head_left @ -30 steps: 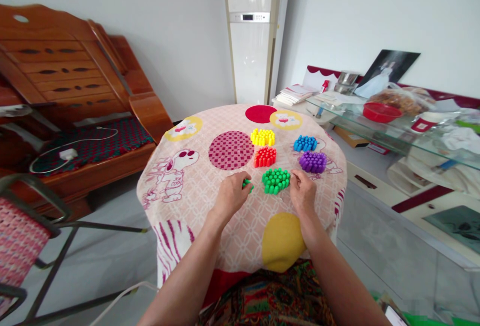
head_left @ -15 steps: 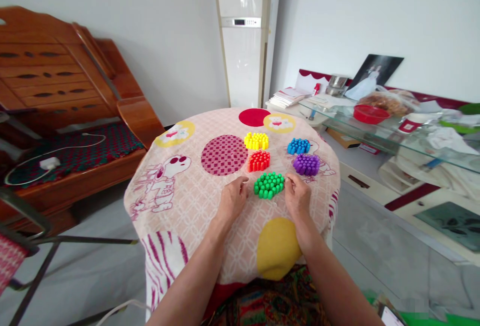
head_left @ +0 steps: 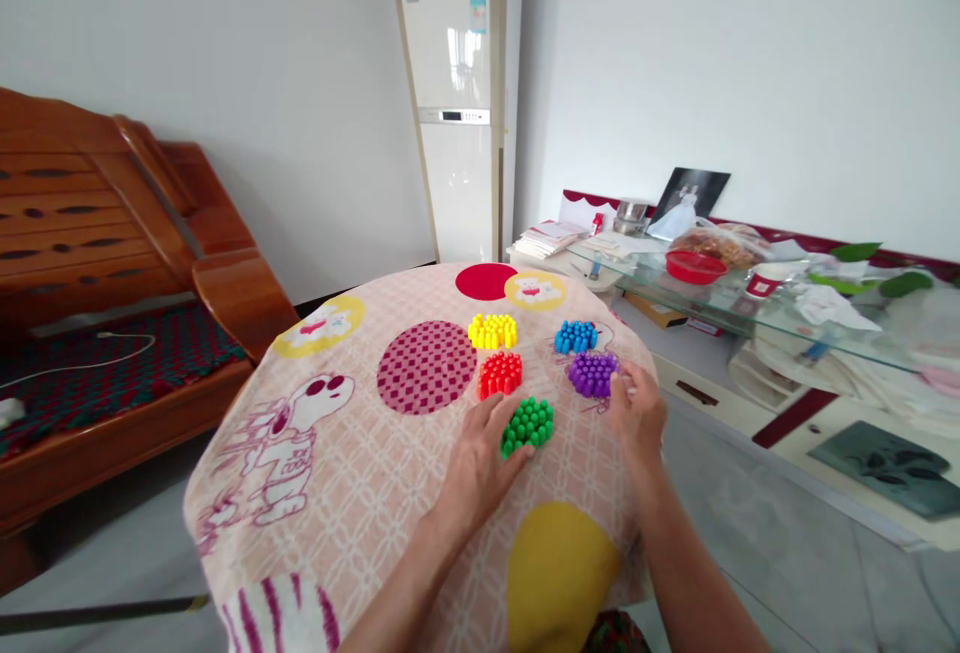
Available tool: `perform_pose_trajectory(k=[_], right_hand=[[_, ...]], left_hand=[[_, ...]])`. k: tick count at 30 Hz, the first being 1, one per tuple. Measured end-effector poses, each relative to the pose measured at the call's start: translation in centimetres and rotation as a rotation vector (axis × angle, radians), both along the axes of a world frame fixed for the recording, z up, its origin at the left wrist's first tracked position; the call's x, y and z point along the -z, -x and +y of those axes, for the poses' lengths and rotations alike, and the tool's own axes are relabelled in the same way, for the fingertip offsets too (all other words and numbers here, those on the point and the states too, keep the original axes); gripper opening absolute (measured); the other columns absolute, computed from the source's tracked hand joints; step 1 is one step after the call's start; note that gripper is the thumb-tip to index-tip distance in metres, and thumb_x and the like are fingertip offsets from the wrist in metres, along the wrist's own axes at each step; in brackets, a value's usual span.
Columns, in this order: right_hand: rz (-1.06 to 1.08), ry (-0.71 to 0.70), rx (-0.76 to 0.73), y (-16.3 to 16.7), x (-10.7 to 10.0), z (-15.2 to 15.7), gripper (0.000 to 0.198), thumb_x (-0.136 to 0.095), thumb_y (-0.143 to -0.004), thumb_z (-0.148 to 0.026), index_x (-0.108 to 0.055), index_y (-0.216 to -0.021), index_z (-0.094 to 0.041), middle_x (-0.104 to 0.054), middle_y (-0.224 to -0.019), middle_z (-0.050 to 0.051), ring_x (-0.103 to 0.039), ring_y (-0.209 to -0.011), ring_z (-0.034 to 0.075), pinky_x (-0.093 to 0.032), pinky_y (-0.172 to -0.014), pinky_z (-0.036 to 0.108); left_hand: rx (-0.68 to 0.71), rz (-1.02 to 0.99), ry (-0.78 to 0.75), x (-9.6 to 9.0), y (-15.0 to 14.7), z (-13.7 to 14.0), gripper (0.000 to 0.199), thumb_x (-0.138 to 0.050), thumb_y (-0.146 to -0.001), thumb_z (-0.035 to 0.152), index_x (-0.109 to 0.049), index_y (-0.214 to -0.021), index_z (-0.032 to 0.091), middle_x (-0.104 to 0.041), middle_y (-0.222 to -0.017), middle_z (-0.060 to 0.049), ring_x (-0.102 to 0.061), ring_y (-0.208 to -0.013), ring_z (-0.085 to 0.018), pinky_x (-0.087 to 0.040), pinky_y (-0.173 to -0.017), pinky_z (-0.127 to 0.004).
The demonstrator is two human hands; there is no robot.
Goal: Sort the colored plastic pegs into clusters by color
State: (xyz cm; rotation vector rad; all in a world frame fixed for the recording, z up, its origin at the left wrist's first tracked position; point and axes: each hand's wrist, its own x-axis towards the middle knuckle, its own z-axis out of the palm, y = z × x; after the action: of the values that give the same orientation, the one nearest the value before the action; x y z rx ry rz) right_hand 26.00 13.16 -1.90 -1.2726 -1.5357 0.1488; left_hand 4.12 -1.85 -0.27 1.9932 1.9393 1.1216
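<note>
Small green pegs with rounded tops [head_left: 531, 421] stand upright in a tight cluster on the tablecloth [head_left: 360, 473]. My left hand [head_left: 477, 453] is open around their left and near side, thumb apart from the fingers. At the right edge of the purple peg cluster [head_left: 592, 373] is my right hand [head_left: 639, 411], its fingers curled together; whether anything small is between them I cannot make out. Red pegs [head_left: 500, 373] stand just behind the green ones, close to my left fingertips. Farther back are yellow pegs [head_left: 493, 331] and blue pegs [head_left: 576, 336].
A wooden bench [head_left: 97, 223] stands to the left. On the right, a glass-topped cabinet [head_left: 750, 308] holds a red bowl [head_left: 696, 266], a paper cup [head_left: 763, 280] and papers. A tall white air conditioner [head_left: 457, 183] stands behind the table.
My left hand has opened and come up against the green cluster. My right hand has moved from beside the green pegs to the right of the purple ones. The camera view has shifted.
</note>
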Motion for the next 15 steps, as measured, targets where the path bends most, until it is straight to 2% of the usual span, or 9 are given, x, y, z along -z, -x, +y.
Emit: perform_pose_trajectory(k=[2,4,8,11,15], right_hand=[[-0.082,0.087,0.089,-1.4,-0.6,2.9,0.046,-0.047,-0.090,-0.044,-0.070,-0.116,-0.013,-0.072,-0.110,0.018,-0.066,-0.099,0.030,-0.050,-0.091,0.046],[-0.156,0.184,0.104,-1.8,-0.8,5.2,0.045,-0.049,-0.089,-0.043,-0.071,-0.113,-0.013,-0.073,-0.105,0.018,-0.067,-0.096,0.030,-0.050,-0.089,0.045],[-0.196,0.279,-0.028,0.7,-0.3,6.7,0.032,-0.062,-0.083,-0.042,-0.074,-0.100,-0.018,-0.075,-0.093,0.013,-0.069,-0.090,0.028,-0.052,-0.084,0.040],[-0.145,0.340,-0.247,4.7,0.0,5.8,0.032,-0.069,-0.077,-0.039,-0.075,-0.101,-0.019,-0.076,-0.098,0.011,-0.070,-0.092,0.027,-0.054,-0.086,0.041],[-0.039,0.483,-0.566,11.5,-0.7,3.8,0.037,-0.071,-0.076,-0.034,-0.074,-0.109,-0.019,-0.076,-0.102,0.009,-0.071,-0.092,0.025,-0.056,-0.088,0.041]], left_hand=[[0.092,0.126,0.053,-1.1,-1.5,1.4,0.057,-0.072,-0.084,0.033,-0.057,-0.138,0.026,-0.050,-0.149,-0.014,-0.045,-0.139,-0.032,-0.041,-0.115,-0.051],[0.156,0.230,0.124,-1.8,-2.9,2.8,0.056,-0.073,-0.083,0.033,-0.058,-0.137,0.025,-0.047,-0.151,-0.016,-0.042,-0.141,-0.034,-0.038,-0.116,-0.053],[0.132,0.387,0.257,-2.2,-3.8,4.3,0.050,-0.075,-0.080,0.031,-0.062,-0.128,0.024,-0.049,-0.148,-0.017,-0.044,-0.138,-0.038,-0.037,-0.113,-0.059],[-0.032,0.410,0.294,-1.7,-1.5,3.6,0.047,-0.072,-0.078,0.021,-0.061,-0.124,0.026,-0.056,-0.140,-0.013,-0.050,-0.131,-0.035,-0.041,-0.109,-0.054],[-0.333,0.291,0.247,-0.6,5.4,2.4,0.050,-0.064,-0.084,0.023,-0.055,-0.133,0.024,-0.054,-0.139,-0.014,-0.053,-0.128,-0.032,-0.044,-0.106,-0.049]])
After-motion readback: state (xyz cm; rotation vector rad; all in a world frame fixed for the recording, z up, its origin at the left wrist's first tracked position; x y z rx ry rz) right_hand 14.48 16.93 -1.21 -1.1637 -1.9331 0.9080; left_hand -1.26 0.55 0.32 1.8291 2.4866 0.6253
